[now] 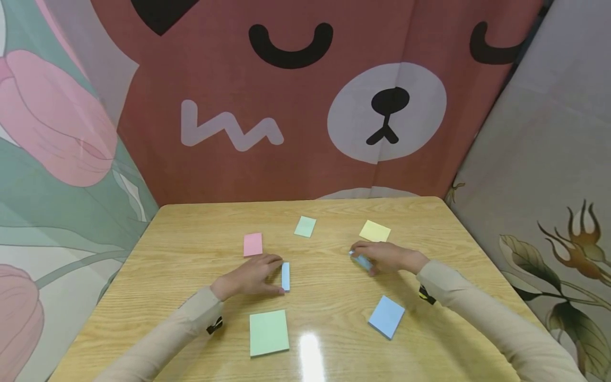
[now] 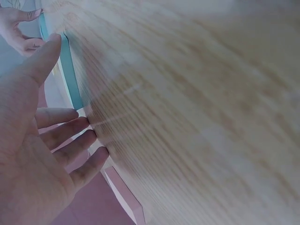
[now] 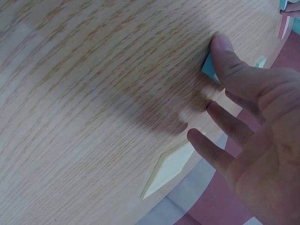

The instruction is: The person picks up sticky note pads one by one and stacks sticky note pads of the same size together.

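In the head view a narrow light-blue sticky note pad (image 1: 286, 277) lies at mid-table, and my left hand (image 1: 253, 276) pinches it lengthwise. Its thumb and index fingertip meet the two short ends, while the left wrist view has the other fingers reaching past the pad (image 2: 71, 77) with their tips at the tabletop. Farther right, my right hand (image 1: 385, 257) grips another small blue sticky note pad (image 1: 363, 261) between thumb and fingers, partly covering it. From the right wrist, one corner of this pad (image 3: 209, 68) shows beside the thumb; the remaining fingers are spread.
Nearest me are a large green pad (image 1: 269, 333) at left and a blue square pad (image 1: 386, 317) at right. Farther back lie a pink pad (image 1: 253, 244), a small mint pad (image 1: 305, 226) and a yellow pad (image 1: 375, 231). Printed cloth (image 1: 305, 175) hangs behind the wooden table (image 1: 324, 302).
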A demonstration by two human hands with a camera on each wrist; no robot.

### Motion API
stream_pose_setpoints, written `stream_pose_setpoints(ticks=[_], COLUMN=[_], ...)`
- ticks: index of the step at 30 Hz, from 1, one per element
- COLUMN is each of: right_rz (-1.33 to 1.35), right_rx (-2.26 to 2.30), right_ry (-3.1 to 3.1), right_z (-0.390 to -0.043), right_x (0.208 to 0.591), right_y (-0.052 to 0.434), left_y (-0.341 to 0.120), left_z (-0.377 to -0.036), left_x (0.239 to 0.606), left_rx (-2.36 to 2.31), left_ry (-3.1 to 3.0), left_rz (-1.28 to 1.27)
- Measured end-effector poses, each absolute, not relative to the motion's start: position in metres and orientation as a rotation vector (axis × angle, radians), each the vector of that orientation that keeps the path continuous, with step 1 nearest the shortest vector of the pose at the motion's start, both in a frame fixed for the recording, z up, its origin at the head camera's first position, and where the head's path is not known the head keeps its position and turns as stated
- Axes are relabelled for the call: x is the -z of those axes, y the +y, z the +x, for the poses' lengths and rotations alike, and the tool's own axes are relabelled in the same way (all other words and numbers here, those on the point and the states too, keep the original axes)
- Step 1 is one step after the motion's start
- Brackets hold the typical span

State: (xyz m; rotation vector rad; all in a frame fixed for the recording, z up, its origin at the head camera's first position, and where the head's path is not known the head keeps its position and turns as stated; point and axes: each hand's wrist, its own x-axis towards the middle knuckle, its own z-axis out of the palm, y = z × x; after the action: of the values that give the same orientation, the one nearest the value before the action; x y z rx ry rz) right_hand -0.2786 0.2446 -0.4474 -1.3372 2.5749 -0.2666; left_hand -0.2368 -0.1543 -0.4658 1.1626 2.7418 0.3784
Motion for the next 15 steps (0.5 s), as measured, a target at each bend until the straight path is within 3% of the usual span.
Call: stream_pose_setpoints(ticks=[15], right_rz=[-1.299], right_rx=[0.239], right_ry=[2.578], right_z=[-0.2799], right_x=[0.4424], right_y=[0.2435], left_y=[-0.1547], left_z=[-0.2362], left_x=[0.4685], left_rx=[-0.363], left_ry=[2.764], left_rz=[1.179])
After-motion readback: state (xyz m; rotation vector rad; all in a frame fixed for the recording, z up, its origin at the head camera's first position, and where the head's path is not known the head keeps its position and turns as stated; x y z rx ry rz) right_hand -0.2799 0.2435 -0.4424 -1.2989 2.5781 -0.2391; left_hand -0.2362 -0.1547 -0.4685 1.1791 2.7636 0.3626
